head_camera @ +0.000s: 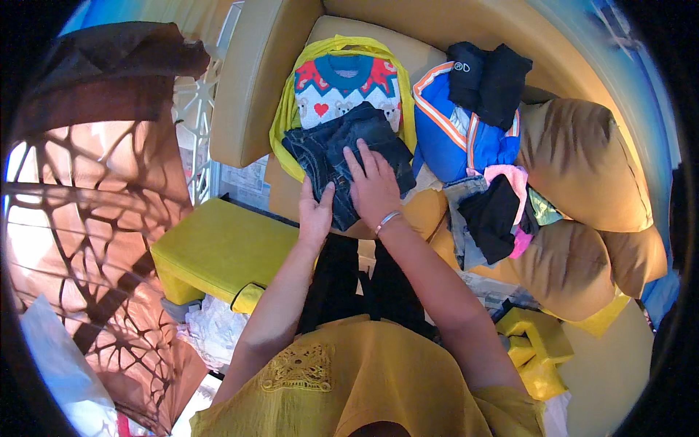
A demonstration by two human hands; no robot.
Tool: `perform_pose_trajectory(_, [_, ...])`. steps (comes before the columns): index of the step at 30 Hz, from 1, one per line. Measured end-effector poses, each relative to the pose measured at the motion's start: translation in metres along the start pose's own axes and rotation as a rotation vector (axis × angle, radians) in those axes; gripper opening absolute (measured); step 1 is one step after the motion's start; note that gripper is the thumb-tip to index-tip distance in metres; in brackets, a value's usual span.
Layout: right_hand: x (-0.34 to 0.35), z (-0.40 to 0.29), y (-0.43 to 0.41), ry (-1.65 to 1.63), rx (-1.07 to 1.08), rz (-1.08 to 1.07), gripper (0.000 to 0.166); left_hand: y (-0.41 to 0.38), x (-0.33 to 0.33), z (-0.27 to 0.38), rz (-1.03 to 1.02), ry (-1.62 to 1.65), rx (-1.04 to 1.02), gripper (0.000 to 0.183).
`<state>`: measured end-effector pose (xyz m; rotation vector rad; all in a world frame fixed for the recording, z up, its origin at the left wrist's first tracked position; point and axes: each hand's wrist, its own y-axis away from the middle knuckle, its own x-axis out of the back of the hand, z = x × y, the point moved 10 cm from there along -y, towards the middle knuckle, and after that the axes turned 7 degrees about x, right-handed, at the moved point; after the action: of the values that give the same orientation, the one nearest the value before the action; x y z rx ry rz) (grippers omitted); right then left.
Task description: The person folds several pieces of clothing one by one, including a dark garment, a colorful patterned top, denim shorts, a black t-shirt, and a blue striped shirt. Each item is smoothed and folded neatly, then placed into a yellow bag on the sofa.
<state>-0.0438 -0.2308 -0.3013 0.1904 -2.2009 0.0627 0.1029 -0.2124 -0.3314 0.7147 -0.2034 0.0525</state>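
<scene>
Dark blue denim jeans (349, 136), folded into a bundle, lie before me on the sofa. My right hand (374, 183) rests flat on them with its fingers spread. At their near left edge is my left hand (317, 210), its thumb on top; the denim sits between thumb and fingers. Beneath the jeans' far side lies a folded knit sweater (322, 104) with a teal collar, a red heart and bear faces. A yellow cloth (284, 114) surrounds the sweater. What the left fingers do under the denim is hidden.
On the right are a blue jacket (448, 131) with orange-white stripes, folded black clothing (491, 76), and a heap with a black garment (491, 218). Brown cushions (584, 164) stand beyond. At left are a yellow-green padded stool (218, 246) and the sofa's armrest (256, 82).
</scene>
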Motion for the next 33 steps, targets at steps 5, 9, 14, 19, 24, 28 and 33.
perform_pose_trajectory(5, [0.024,0.028,-0.002,0.228,0.008,0.031,0.062,0.011,0.01,0.02,0.006,-0.037,-0.128,0.044])
perform_pose_trajectory(9, [0.01,0.047,-0.003,0.206,-0.038,-0.002,0.068,0.011,0.004,0.028,-0.04,-0.093,-0.166,0.047])
perform_pose_trajectory(14, [0.018,0.035,-0.007,0.025,-0.067,0.098,0.078,0.008,-0.018,0.033,-0.014,-0.26,-0.241,0.056])
perform_pose_trajectory(19, [0.045,0.071,-0.006,-0.191,-0.267,0.229,0.08,0.001,0.003,0.016,0.01,-0.125,-0.111,0.048])
perform_pose_trajectory(24, [0.098,0.121,0.008,-0.285,-0.372,0.38,0.045,0.016,0.023,0.037,-0.048,0.136,-0.071,0.045])
perform_pose_trajectory(28, [0.143,0.161,0.015,-0.146,-0.348,0.512,0.045,0.025,0.053,0.065,-0.058,0.241,-0.028,0.046])
perform_pose_trajectory(33, [0.116,0.143,0.01,-0.172,-0.254,0.413,0.044,0.007,0.066,0.05,-0.022,0.055,-0.065,0.047])
